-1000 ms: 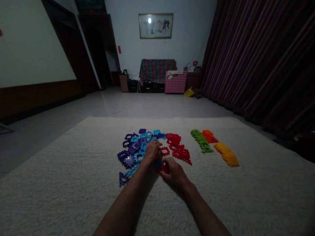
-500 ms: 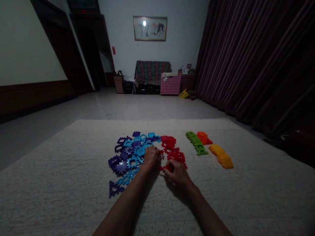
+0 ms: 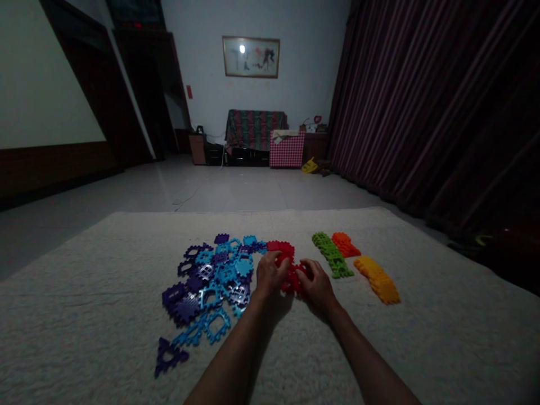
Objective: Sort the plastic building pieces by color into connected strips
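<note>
Hands' shift: over the last half second, the left hand has moved off the edge of the blue heap and onto the red pieces, while the right hand has gone from in front of them to their right side.
Left grip: fingers bent over the left part of the red pieces, touching them; whether a single piece is pinched, I cannot tell.
Right grip: thumb and fingers curled at the right edge of the red pieces; whether they clasp one or only push, I cannot tell.
Red pieces: on the rug, bunched between the two hands, with some showing behind the left fingers.
Blue heap: light blue pieces and purple pieces lie overlapping, left of the left hand and apart from it.
Purple triangle: a purple triangle with a hole lies at the near left end of the heap.
Green row: green pieces overlap in a slanting row, beyond the right hand.
Orange pile: orange pieces sit just right of the green ones.
Yellow row: yellow pieces overlap in a slanting row, farthest right.
Curtain: a dark curtain hangs along the right side.
</note>
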Demonstrator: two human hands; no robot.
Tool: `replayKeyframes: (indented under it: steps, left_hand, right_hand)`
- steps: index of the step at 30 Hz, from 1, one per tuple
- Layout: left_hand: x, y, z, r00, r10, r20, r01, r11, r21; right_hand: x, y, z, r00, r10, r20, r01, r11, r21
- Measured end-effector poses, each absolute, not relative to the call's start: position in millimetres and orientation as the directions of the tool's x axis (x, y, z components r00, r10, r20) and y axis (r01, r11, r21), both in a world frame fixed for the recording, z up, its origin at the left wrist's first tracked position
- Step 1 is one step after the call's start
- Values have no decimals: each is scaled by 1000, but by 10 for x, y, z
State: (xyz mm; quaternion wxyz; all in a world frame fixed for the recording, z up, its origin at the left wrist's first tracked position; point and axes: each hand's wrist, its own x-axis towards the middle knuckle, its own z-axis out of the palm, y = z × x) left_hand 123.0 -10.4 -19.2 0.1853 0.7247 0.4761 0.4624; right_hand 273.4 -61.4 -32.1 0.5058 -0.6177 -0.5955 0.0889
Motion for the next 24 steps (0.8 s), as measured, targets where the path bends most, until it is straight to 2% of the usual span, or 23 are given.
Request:
replayKeyframes:
  steps: [3,6,16,20,24]
  left_hand:
    - [1351,19,-171,-49,879,474,505,-387,771]
    - [1437,160,-178,-112,883,456,520,-339,784]
    - [1501,262,-359,86,891,445,663,-385,642]
    - [1500,233,-281,166,884,437,623,-437,649]
    - [1404,303,-207,119,920,372,625,-361,692]
  right_hand:
    - [2741,-627,-402,277,840,466,616,217,-757]
    - [2729,-626,-408,258,852,456,620,216,-754]
    - [2717,-634,-346,193,857,478,695,225,-683]
    - [2720,-633,-329,171,871,460,704,218,-676]
    - [2722,-644,-301,166,872,460,697,226,-680]
